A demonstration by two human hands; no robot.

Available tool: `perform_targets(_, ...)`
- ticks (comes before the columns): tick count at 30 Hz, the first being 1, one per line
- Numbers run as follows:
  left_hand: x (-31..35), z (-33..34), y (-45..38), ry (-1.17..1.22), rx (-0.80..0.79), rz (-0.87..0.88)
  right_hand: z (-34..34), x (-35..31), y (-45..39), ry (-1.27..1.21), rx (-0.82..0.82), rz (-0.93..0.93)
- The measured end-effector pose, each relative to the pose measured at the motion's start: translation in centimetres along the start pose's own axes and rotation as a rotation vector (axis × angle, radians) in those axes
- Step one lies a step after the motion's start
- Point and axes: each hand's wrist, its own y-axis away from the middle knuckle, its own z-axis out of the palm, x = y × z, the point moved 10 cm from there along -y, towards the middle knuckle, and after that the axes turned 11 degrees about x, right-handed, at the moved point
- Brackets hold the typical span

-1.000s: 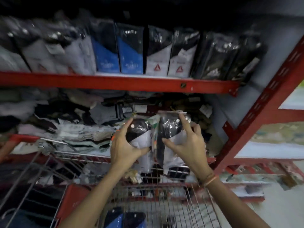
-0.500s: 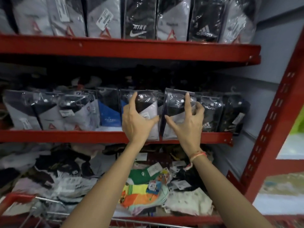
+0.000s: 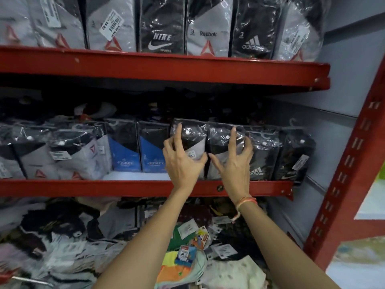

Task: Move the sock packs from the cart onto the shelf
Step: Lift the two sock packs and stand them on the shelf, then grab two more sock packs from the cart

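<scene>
Two black-and-grey sock packs in clear plastic stand upright side by side on the middle shelf [image 3: 125, 187]. My left hand [image 3: 183, 163] grips the left sock pack [image 3: 192, 136], fingers spread on its front and thumb at its inner edge. My right hand [image 3: 234, 163], with an orange thread at the wrist, grips the right sock pack [image 3: 219, 136] in the same way. Both packs sit between the blue Jockey packs [image 3: 153, 153] and a black Adidas pack [image 3: 263, 155]. The cart is out of view.
The upper shelf [image 3: 166, 67] carries a tight row of Reebok, Nike and Adidas packs. Below the middle shelf lies a loose heap of socks [image 3: 83, 236]. A red perforated upright [image 3: 350, 174] stands at the right, with a grey wall behind.
Both hands rose from the cart to the middle shelf with the two packs. The packs now stand further in, in line with the row, and the view has closed in.
</scene>
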Motion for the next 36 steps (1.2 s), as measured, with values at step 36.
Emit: perform_targets(36,-23.1,-18.9,30.1,-0.398,-0.817,-0.09,2.3,-4.3,44.7,0.213,-0.834,0.226)
